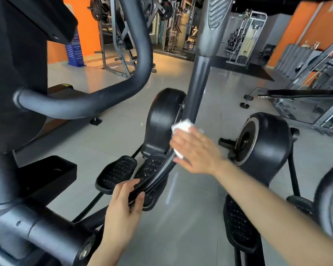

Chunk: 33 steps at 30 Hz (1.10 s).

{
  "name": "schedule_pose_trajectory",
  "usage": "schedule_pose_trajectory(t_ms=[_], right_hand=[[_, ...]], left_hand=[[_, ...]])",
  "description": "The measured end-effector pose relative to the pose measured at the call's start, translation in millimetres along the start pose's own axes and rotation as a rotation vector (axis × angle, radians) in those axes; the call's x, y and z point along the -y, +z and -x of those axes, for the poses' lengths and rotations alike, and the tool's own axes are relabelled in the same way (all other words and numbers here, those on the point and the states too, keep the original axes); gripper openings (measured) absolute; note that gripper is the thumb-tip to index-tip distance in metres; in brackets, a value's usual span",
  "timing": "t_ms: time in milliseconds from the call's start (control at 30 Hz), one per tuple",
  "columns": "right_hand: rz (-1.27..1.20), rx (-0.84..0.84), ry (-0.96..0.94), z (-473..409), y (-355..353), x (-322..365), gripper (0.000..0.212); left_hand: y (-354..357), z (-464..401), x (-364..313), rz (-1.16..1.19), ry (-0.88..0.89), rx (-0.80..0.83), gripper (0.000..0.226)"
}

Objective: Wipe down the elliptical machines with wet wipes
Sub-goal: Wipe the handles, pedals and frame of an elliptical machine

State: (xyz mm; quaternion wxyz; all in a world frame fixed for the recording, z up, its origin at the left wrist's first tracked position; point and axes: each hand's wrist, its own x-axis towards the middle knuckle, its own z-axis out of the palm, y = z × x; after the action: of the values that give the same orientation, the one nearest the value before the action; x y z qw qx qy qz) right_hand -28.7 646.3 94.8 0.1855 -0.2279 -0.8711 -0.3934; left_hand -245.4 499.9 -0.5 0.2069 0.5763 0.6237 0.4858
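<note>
I stand at a black elliptical machine whose swing arm [197, 87] runs from the top centre down to a curved lower bar [158, 173]. My right hand [196, 152] presses a white wet wipe [182, 126] flat against that arm near the bend, fingers straight. My left hand [123, 206] holds the lower end of the curved bar, thumb and fingers around it. Two studded black pedals [116, 172] lie just beyond my left hand, in front of the black flywheel housing [162, 120].
The fixed curved handlebar [104, 96] and the console block [17, 73] fill the left. A second elliptical with flywheel [261, 143] and pedal [238, 227] stands on the right. Weight racks, benches and a blue sign [75, 50] stand on the grey tile floor behind.
</note>
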Motion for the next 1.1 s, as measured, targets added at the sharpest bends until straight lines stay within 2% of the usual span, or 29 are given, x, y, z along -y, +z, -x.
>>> schedule_pose_trajectory(t_ms=[100, 167, 300, 433, 533, 633, 700, 733, 800, 867, 967, 1067, 1100], right_hand=[[-0.034, -0.004, 0.118, 21, 25, 52, 0.039], [-0.088, -0.043, 0.213, 18, 31, 79, 0.036], [-0.342, 0.027, 0.34, -7, 29, 142, 0.037], [-0.548, 0.122, 0.396, -38, 16, 194, 0.04], [-0.851, 0.159, 0.382, -54, 1, 215, 0.042], [-1.238, 0.174, 0.417, -64, -21, 230, 0.041], [-1.604, 0.308, 0.62, -72, -42, 235, 0.046], [-1.741, 0.326, 0.749, -76, -52, 237, 0.049], [-1.851, 0.198, 0.93, -86, -70, 243, 0.05], [-1.958, 0.133, 0.978, -104, -86, 255, 0.045], [-2.124, 0.249, 1.05, -140, -94, 286, 0.042], [-2.162, 0.469, 1.136, -184, -96, 333, 0.065], [-2.166, 0.515, 1.14, -199, -97, 353, 0.065]], left_hand=[[-16, 3, -10, 0.035, 0.061, -0.08, 0.024], [-28, 7, -16, 0.026, 0.073, -0.115, 0.027], [-53, 25, -15, -0.136, 0.117, -0.151, 0.031], [-71, 46, -7, -0.198, 0.023, -0.267, 0.03], [-83, 62, 2, -0.218, -0.057, -0.38, 0.022], [-96, 74, 6, -0.132, -0.137, -0.474, 0.015], [-105, 77, 6, -0.054, -0.209, -0.51, 0.01], [-110, 78, 6, -0.006, -0.258, -0.505, 0.015], [-122, 81, 7, 0.058, -0.307, -0.443, 0.034], [-137, 83, 10, 0.149, -0.299, -0.373, 0.046], [-174, 81, 23, 0.376, -0.353, -0.418, 0.035], [-228, 87, 53, 0.434, -0.418, -0.517, 0.016], [-249, 91, 66, 0.43, -0.439, -0.522, 0.013]])
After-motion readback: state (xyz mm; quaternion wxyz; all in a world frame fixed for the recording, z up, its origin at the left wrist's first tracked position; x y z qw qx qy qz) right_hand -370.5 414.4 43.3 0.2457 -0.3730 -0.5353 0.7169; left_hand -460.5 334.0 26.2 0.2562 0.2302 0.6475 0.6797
